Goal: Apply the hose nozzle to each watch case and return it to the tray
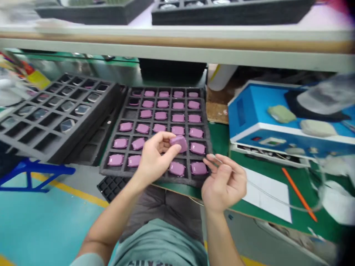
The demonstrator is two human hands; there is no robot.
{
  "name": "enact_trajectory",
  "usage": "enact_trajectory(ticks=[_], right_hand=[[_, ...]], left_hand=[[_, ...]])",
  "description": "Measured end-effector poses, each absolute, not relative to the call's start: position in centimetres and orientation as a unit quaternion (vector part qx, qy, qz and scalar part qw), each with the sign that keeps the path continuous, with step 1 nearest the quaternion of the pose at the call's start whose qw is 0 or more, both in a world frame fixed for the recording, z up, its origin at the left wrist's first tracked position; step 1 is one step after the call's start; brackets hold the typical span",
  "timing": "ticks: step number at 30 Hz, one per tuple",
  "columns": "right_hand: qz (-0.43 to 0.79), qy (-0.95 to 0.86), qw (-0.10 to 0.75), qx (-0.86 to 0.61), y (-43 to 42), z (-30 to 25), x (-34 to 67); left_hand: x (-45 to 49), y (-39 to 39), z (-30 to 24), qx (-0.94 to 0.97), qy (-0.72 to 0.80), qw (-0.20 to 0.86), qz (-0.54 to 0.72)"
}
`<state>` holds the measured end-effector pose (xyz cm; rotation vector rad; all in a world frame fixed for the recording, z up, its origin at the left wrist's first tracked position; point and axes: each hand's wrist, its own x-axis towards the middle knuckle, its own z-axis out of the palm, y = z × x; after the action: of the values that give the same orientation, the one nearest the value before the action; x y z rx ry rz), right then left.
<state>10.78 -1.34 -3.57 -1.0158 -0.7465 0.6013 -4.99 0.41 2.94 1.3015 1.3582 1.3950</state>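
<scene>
We've got a pinkish-purple plastic piece [179, 143] pinched in our left hand [154, 157], fingers curled around it, just above a black foam tray [208, 147] full of matching pieces [196, 133]. Our right hand [224, 183] is half open, fingertips [222, 161] on a thin clear tube [277, 199], right beside a blue machine [249, 107].

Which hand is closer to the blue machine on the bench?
The right hand is nearer, just in front of the blue machine, to its left. The left hand, holding a pink piece, is farther off, over the foam tray.
</scene>
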Motion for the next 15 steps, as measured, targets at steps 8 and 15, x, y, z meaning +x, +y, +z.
enact_trajectory(ticks=[8, 15], right_hand=[[0.290, -0.354, 0.758, -0.464, -1.1, -4.0, 11.1], [0.293, -0.383, 0.751, -0.452, -1.1, -4.0, 11.1]], left_hand=[[0.3, 0.6, -0.5, 0.428, 0.527, 0.451, 0.580], [0.3, 0.1, -0.6, 0.390, 0.526, 0.475, 0.587]])
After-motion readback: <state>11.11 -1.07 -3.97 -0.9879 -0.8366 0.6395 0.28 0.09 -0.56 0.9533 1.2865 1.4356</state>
